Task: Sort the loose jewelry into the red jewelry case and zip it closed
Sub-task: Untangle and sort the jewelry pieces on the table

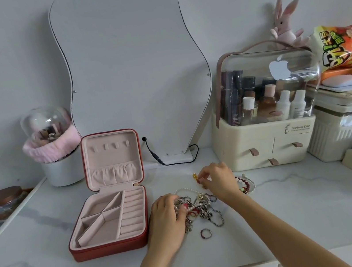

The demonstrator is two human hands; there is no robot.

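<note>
A: Ring (pixel 206 233) lying alone just below jewelry pile (pixel 197 206). Left hand (pixel 167 218) pressing pile w/ curled fingers; right hand (pixel 217 178) pinching gold charm (pixel 195 176) above pile.

B: Lift slow, avoid chain snags. Red jewelry case (pixel 112 216) open, left of pile. Surface (pixel 300 212) white marble; mirror (pixel 134 70) behind, cosmetics organizer (pixel 264 137) beyond pile, right.

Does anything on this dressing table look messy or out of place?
Yes: the jewelry pile lies tangled on the table beside the open, empty red jewelry case. One ring sits apart, nearer the camera.
</note>
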